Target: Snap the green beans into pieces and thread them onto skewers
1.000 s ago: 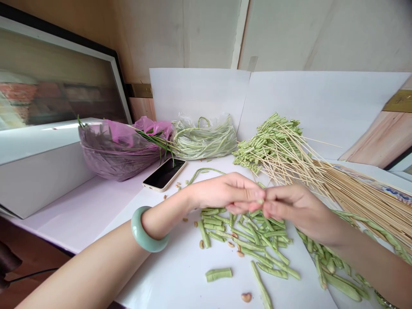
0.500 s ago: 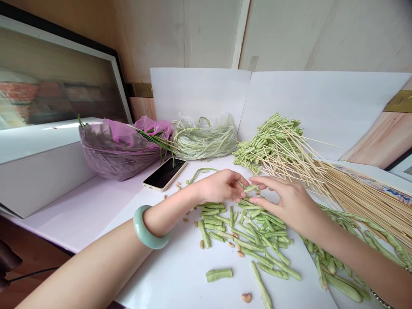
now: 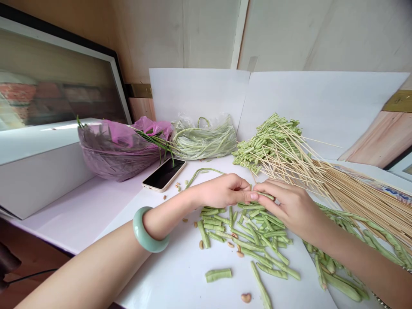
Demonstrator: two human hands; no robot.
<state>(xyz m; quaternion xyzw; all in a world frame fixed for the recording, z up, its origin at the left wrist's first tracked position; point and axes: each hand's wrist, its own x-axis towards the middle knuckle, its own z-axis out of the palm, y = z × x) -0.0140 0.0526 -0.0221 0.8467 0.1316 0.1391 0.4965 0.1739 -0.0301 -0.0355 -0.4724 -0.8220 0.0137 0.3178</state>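
Observation:
Over the pile of cut green bean pieces (image 3: 254, 231), my left hand (image 3: 225, 191) and my right hand (image 3: 289, 204) meet at their fingertips. A short piece of green bean (image 3: 267, 196) shows between the thumb and fingers of my right hand. My left thumb and fingers are closed at its near end, which they partly hide. A pale green bangle (image 3: 150, 229) circles my left wrist. Below the hands, one thick bean piece (image 3: 218, 274) lies apart on the white sheet (image 3: 174, 274), beside a tan bean seed (image 3: 246, 298).
Thin wooden skewers (image 3: 363, 197) lie at the right, near a stack of skewered bean pieces (image 3: 270, 137). Long beans (image 3: 344, 274) sit under my right forearm. Behind are a phone (image 3: 164, 174), a purple bag (image 3: 119, 150) and a clear bag of long beans (image 3: 204, 139).
My hands have closed together, bringing the fingertips into contact around the bean piece. Both have shifted slightly downward in the view.

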